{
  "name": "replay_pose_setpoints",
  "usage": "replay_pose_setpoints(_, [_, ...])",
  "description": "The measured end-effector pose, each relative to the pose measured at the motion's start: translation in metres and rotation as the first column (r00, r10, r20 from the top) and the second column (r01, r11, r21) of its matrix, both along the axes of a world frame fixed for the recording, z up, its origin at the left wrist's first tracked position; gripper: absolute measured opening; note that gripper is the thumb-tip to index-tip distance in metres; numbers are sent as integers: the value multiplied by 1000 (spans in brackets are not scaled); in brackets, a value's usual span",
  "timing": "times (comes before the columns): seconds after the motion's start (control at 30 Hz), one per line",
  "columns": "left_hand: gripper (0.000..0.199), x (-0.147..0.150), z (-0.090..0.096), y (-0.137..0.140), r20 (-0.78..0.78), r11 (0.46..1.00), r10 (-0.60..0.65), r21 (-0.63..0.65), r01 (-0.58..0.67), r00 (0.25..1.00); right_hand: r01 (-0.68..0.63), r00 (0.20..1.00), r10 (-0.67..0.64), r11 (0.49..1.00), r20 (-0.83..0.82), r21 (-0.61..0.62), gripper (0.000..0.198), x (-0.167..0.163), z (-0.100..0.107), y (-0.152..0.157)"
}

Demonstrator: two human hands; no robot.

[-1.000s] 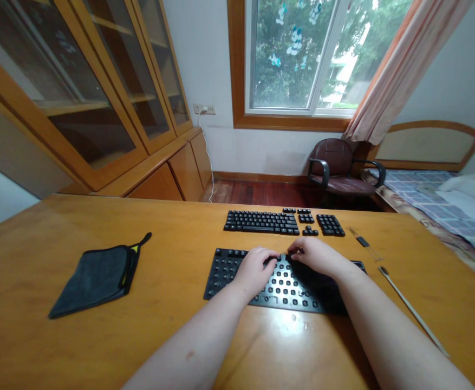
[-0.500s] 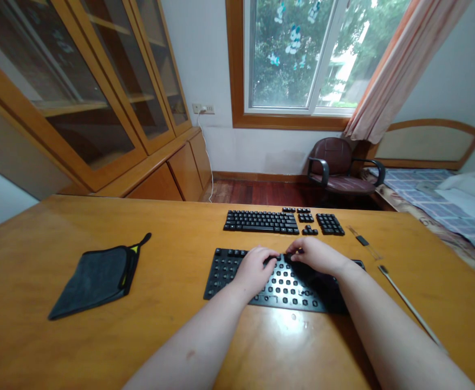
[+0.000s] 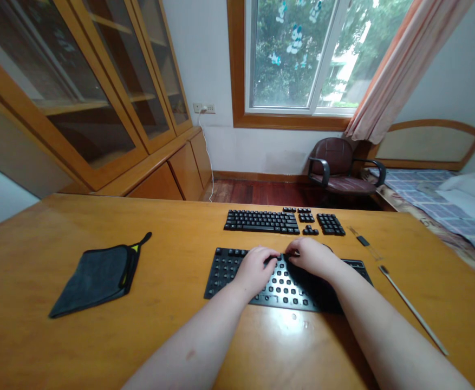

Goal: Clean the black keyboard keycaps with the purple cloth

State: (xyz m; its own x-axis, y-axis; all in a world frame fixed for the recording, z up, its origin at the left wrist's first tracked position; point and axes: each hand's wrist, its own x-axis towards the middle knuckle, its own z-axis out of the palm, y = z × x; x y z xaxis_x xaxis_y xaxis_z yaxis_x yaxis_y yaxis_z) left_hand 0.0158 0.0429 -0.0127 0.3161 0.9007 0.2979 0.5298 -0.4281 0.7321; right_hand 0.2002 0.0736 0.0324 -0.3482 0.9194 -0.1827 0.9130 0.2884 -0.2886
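Wooden table (image 3: pixel 168 303), glossy, bright glare by the near edge of the surface. Past far left corner: wooden cabinet (image 3: pixel 108 81), glass doors. Beyond far edge: white wall (image 3: pixel 205 54), power socket (image 3: pixel 209 109), white cord (image 3: pixel 212 173) hanging to reddish-brown floor (image 3: pixel 249 190). Wood-framed window (image 3: pixel 325 59), daylight, trees (image 3: pixel 273 92) outside, blue-and-white stickers (image 3: pixel 295 39) on left pane. Pink curtain (image 3: pixel 410 65) on right side. Toward far right corner, behind edge: maroon chair (image 3: pixel 332 157), black armrests. Past that corner: bed (image 3: pixel 424 187), blue checked cover, cream headboard (image 3: pixel 428 143) edged in wood.

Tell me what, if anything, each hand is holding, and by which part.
Cannot be told: left hand and right hand are both at the far edge of the keyboard base, hiding anything pinched there.
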Motion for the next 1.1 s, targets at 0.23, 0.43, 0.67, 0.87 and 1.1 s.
replay_pose_setpoints(0.23, [19,0,0,0,-8,1000,-1,-4,1,1000,-20,992,9,996,124,83,23,-12,4,-10])
replay_pose_setpoints(0.43, [20,0,3,-1,-7,1000,-5,-26,4,1000,22,997,-22,1000,73,3,20,-6,2,-2])
replay_pose_setpoints(0.67, [20,0,4,-1,-23,1000,-5,-18,5,1000,149,949,-202,963,-240,-223,21,7,-16,12])
replay_pose_setpoints(0.87, [24,1,4,-5,-104,999,-28,23,31,994,186,946,-240,953,-219,-238,19,8,-21,14])
replay_pose_setpoints(1.1, [37,-2,0,-7,-366,996,28,90,6,930,130,980,-141,988,-137,-87,18,-9,-20,5])
